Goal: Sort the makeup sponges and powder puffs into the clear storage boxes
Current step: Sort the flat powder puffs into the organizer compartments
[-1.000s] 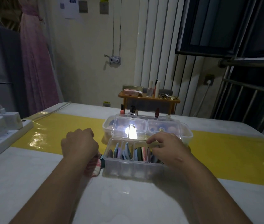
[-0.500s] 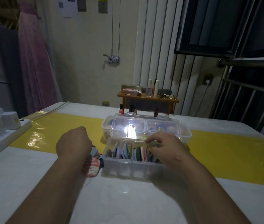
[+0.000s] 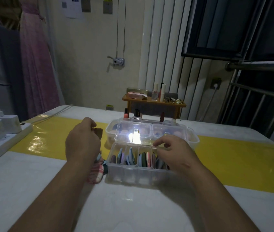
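A clear divided box stands open at the table's middle, with several flat powder puffs upright in its compartments. Its raised lid leans back against a second clear box that holds pale round sponges. My left hand is lifted left of the boxes and grips a brown puff. Under that hand lies a small pile of puffs, one pink checked. My right hand hovers over the front box's right end, its fingertips at the back rim.
A white power strip with chargers lies at the table's left edge. A yellow band crosses the white table. Behind the boxes stand lipsticks and a small wooden shelf with cosmetics.
My left hand has risen from the pile beside the box and moved toward the boxes, now with a brown puff in its fingers. My right hand has stayed over the box's right end.
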`<state>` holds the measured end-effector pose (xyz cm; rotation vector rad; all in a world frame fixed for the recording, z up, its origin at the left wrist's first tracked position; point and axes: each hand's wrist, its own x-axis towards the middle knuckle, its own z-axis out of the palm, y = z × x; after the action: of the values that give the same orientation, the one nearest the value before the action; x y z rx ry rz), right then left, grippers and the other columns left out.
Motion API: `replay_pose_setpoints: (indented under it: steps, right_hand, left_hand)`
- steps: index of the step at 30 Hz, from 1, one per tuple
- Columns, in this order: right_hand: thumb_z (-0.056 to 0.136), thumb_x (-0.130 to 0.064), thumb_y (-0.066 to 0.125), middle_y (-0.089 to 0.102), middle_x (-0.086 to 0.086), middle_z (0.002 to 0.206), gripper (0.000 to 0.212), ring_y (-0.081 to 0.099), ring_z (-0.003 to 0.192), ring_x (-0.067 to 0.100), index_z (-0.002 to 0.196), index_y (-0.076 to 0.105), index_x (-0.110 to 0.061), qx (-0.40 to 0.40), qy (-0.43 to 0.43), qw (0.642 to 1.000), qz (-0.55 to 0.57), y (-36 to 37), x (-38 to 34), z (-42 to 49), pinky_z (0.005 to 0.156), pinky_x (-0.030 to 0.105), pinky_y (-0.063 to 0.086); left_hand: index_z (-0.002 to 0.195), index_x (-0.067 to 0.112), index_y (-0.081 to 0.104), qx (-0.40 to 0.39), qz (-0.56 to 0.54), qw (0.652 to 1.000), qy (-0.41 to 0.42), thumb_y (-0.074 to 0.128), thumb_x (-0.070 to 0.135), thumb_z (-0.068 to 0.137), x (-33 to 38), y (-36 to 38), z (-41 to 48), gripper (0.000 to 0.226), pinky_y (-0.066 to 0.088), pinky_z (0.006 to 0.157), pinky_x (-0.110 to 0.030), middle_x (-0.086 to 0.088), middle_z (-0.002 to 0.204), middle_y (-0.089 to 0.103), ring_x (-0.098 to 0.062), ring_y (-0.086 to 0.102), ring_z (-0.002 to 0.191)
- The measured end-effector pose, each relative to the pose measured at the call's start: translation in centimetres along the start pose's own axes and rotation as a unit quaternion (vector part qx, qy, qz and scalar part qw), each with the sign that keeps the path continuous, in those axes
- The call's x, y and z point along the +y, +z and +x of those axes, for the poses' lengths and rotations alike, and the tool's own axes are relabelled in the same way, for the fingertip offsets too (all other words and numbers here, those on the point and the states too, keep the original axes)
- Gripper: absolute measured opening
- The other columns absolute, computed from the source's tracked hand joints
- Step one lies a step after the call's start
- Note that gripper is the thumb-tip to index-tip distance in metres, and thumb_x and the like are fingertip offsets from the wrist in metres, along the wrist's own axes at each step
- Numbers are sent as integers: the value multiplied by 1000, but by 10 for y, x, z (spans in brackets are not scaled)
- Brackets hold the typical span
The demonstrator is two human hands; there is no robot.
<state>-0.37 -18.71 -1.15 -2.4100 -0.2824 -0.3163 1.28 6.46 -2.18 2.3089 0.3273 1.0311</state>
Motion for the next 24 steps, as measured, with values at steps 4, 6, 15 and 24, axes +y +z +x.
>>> replay_pose_setpoints:
  steps: [4,6,15,24]
  right_hand:
    - [88,-22,63,57,-16,102,20,54,93,4,103,70,-32,8,2,1000,19,0,2,1,75,27,47]
    - [88,-21,63,54,-21,98,21,52,92,2,105,70,-31,10,-1,1000,26,0,3,1,72,23,44]
    - [92,-19,61,61,-16,110,27,56,95,3,112,63,-38,-11,-24,997,76,3,-2,-2,74,22,50]
    - [96,-15,56,65,-16,114,31,60,103,4,106,60,-44,-27,-39,990,134,3,-5,-4,78,22,51]
  left_hand:
    - [88,13,62,-2,-102,995,3,51,1,88,4,3,-3,16,40,64,-33,-7,85,62,-26,52,78]
    - [83,12,63,3,-135,991,16,51,-2,85,5,4,-4,19,37,60,-31,-4,81,62,-24,53,76]
    - [76,24,69,-142,-352,925,-5,52,-10,88,29,2,-18,39,50,65,-23,2,79,68,-9,63,69]
    - [77,25,70,-227,-325,917,36,55,-9,89,37,3,-27,39,52,62,-16,7,79,69,0,63,68]
